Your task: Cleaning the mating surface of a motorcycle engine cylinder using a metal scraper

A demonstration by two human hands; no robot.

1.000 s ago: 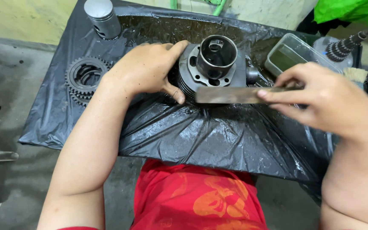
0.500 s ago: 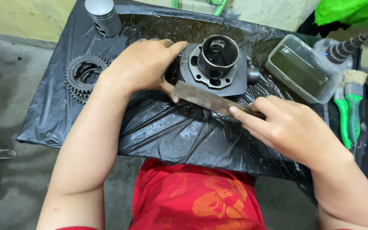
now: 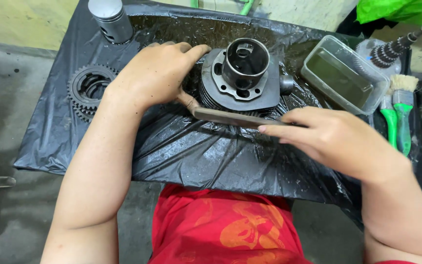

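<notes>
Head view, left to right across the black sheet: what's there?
Gear stack → left hand → engine cylinder → right hand holding a flat file → green-handled brushes.

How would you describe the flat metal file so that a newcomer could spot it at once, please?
Start at the black plastic sheet and find the finned engine cylinder on it. Along its near side lies the flat metal file, gripped by the right hand; it is the only long, thin grey bar there.

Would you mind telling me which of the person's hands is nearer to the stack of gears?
Left. The left hand rests on the finned cylinder, just right of the stack of gears; the right hand, holding the flat file, is far across the black sheet.
</notes>
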